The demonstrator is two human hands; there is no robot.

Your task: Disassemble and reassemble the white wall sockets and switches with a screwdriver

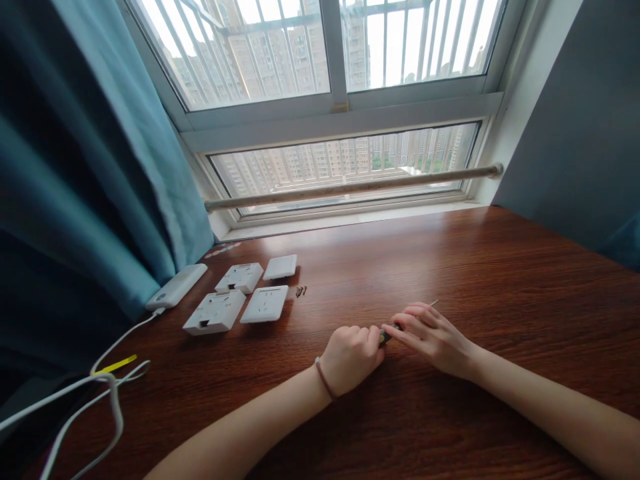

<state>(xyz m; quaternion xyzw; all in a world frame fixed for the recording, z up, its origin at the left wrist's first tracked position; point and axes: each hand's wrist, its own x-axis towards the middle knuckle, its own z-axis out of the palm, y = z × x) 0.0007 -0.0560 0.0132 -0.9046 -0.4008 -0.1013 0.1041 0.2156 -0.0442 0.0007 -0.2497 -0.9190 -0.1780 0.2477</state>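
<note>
Above the front part of the wooden table, both hands are on a screwdriver. My left hand is closed round its dark and yellow-green handle. My right hand has its fingers bent over the front of the handle and the shaft, hiding most of it. The thin metal tip shows beyond the right fingers, pointing right and away from me. To the left of the hands lie several small screws, a white socket panel and a second white panel.
Two white mounting boxes stand left of the panels. A white device with a white cable lies by the blue curtain. A yellow strip is near the cable. A rail crosses the window behind the table.
</note>
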